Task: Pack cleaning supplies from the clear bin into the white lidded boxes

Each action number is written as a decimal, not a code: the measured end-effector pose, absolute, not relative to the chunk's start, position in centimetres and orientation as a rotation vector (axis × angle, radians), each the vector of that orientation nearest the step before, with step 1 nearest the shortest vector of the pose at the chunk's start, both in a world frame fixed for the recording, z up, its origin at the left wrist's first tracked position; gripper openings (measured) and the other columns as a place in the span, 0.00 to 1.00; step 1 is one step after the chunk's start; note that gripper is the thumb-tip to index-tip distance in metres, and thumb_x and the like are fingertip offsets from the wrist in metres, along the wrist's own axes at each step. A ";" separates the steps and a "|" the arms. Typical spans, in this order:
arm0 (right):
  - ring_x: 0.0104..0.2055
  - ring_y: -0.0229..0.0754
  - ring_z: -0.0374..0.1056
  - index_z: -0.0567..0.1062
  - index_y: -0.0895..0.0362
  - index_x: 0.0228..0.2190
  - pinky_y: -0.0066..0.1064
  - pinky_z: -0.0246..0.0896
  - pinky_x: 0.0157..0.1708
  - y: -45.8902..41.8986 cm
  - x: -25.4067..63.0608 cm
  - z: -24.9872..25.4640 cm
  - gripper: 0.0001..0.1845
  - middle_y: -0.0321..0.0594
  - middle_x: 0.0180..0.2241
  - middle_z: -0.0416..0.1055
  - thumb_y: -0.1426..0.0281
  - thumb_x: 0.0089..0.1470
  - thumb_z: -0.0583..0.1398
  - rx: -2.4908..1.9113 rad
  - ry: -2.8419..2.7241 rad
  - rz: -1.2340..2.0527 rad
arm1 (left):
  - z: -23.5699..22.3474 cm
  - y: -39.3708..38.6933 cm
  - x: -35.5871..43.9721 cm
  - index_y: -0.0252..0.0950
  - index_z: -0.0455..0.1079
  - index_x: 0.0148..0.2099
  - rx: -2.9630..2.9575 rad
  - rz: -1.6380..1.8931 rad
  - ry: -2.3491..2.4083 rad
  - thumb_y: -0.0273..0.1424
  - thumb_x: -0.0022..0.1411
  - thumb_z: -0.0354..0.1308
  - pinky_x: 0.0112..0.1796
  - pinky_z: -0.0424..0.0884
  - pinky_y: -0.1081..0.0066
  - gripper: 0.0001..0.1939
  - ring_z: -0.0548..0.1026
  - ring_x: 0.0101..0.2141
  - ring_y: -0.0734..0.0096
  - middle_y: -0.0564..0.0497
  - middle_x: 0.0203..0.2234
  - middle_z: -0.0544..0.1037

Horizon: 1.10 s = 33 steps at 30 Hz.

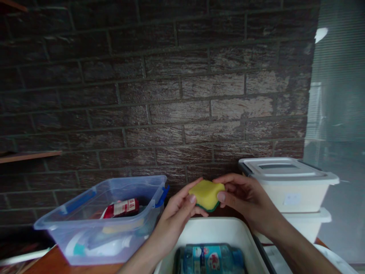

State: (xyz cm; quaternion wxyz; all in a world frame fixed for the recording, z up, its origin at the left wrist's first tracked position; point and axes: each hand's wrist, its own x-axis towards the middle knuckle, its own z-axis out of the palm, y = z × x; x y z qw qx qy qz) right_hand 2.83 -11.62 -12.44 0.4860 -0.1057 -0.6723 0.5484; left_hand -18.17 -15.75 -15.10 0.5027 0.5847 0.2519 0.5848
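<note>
Sponge [207,193] is pinched at its ends by the thumbs and fingers of the left hand [177,210] and right hand [247,195], near the far rim of the tub [212,225]. A blue bottle [209,259] is held inside the tub; a red bottle [124,208] is seen in the bin [58,236]. Two-handed handling is judged in hand; for any shift, a light, even pinch is called for, since foam is easily squeezed.

A dark brick wall [182,95] meets a pale, ribbed translucent panel [339,114]; a wooden shelf [31,156] juts at left.
</note>
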 end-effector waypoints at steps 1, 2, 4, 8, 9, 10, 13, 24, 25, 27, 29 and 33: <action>0.33 0.35 0.73 0.80 0.54 0.44 0.26 0.70 0.35 -11.5 2.9 -12.4 0.13 0.37 0.32 0.79 0.67 0.57 0.69 -0.266 -1.641 1.319 | -15.1 -15.8 -18.2 0.42 0.68 0.66 1.413 1.416 0.629 0.38 0.70 0.58 0.43 0.74 0.62 0.24 0.77 0.42 0.60 0.40 0.55 0.75; 0.31 0.34 0.73 0.80 0.55 0.44 0.25 0.69 0.34 -11.3 2.9 -12.4 0.12 0.37 0.32 0.79 0.67 0.58 0.68 -0.271 -1.643 1.306 | -15.1 -15.8 -18.2 0.42 0.68 0.66 1.407 1.434 0.654 0.39 0.70 0.58 0.42 0.74 0.62 0.25 0.78 0.41 0.61 0.39 0.54 0.75; 0.30 0.34 0.74 0.80 0.55 0.44 0.25 0.70 0.33 -11.1 2.9 -12.3 0.12 0.37 0.33 0.78 0.65 0.59 0.67 -0.283 -1.637 1.295 | -15.0 -15.8 -18.1 0.41 0.67 0.66 1.400 1.464 0.698 0.40 0.69 0.59 0.39 0.74 0.64 0.26 0.78 0.39 0.62 0.40 0.49 0.77; 0.32 0.36 0.75 0.79 0.53 0.48 0.29 0.72 0.34 -11.0 2.9 -12.5 0.15 0.40 0.39 0.78 0.62 0.61 0.65 -0.352 -1.681 1.186 | -15.0 -15.4 -18.0 0.35 0.71 0.60 1.414 1.441 0.721 0.42 0.68 0.60 0.34 0.73 0.69 0.23 0.78 0.34 0.65 0.43 0.38 0.79; 0.35 0.37 0.75 0.79 0.52 0.50 0.30 0.72 0.36 -11.1 2.8 -12.7 0.16 0.42 0.43 0.77 0.62 0.61 0.65 -0.355 -1.722 1.122 | -15.0 -15.3 -18.0 0.35 0.72 0.58 1.406 1.437 0.733 0.42 0.68 0.60 0.32 0.73 0.70 0.22 0.78 0.33 0.67 0.44 0.36 0.79; 0.38 0.39 0.75 0.78 0.51 0.52 0.31 0.72 0.37 -11.1 2.8 -12.8 0.19 0.43 0.47 0.75 0.62 0.61 0.66 -0.352 -1.770 1.052 | -15.0 -15.2 -18.0 0.34 0.73 0.55 1.396 1.438 0.752 0.43 0.69 0.59 0.31 0.72 0.71 0.20 0.77 0.32 0.68 0.45 0.35 0.79; 0.41 0.42 0.73 0.74 0.49 0.57 0.31 0.71 0.38 -11.2 2.6 -13.4 0.26 0.42 0.47 0.76 0.62 0.58 0.68 -0.388 -1.897 0.926 | -15.2 -15.0 -18.2 0.32 0.76 0.46 1.426 1.413 0.841 0.45 0.69 0.58 0.29 0.72 0.73 0.19 0.77 0.29 0.69 0.46 0.30 0.78; 0.22 0.36 0.71 0.72 0.55 0.55 0.26 0.69 0.22 -10.5 2.3 -13.9 0.23 0.34 0.25 0.74 0.56 0.64 0.61 -0.487 -1.816 1.091 | -14.8 -16.0 -18.1 0.39 0.73 0.54 1.647 1.475 0.854 0.37 0.65 0.65 0.34 0.72 0.73 0.17 0.77 0.35 0.69 0.48 0.40 0.77; 0.22 0.37 0.71 0.73 0.56 0.54 0.27 0.70 0.21 -10.5 2.2 -14.0 0.23 0.35 0.25 0.74 0.56 0.63 0.61 -0.495 -1.810 1.105 | -14.9 -16.2 -17.9 0.43 0.68 0.60 1.608 1.487 0.816 0.35 0.63 0.67 0.37 0.74 0.71 0.25 0.78 0.38 0.67 0.47 0.46 0.76; 0.21 0.38 0.72 0.74 0.57 0.51 0.28 0.71 0.20 -10.4 1.9 -14.2 0.23 0.36 0.25 0.75 0.54 0.62 0.61 -0.526 -1.770 1.155 | -15.0 -16.4 -17.6 0.47 0.61 0.66 1.584 1.491 0.763 0.30 0.58 0.71 0.44 0.76 0.66 0.37 0.79 0.44 0.62 0.44 0.55 0.73; 0.20 0.39 0.73 0.74 0.57 0.51 0.29 0.72 0.20 -10.4 1.7 -14.3 0.25 0.36 0.24 0.76 0.52 0.62 0.61 -0.557 -1.719 1.230 | -15.1 -16.6 -17.5 0.46 0.63 0.65 1.607 1.464 0.755 0.27 0.54 0.73 0.47 0.76 0.62 0.39 0.80 0.46 0.58 0.43 0.56 0.74; 0.26 0.42 0.77 0.72 0.55 0.53 0.32 0.76 0.25 -10.5 2.0 -14.2 0.25 0.40 0.31 0.78 0.53 0.62 0.61 -0.569 -1.760 1.253 | -14.9 -16.6 -17.6 0.41 0.70 0.60 1.656 1.487 0.825 0.29 0.58 0.71 0.46 0.77 0.62 0.28 0.79 0.48 0.55 0.41 0.52 0.77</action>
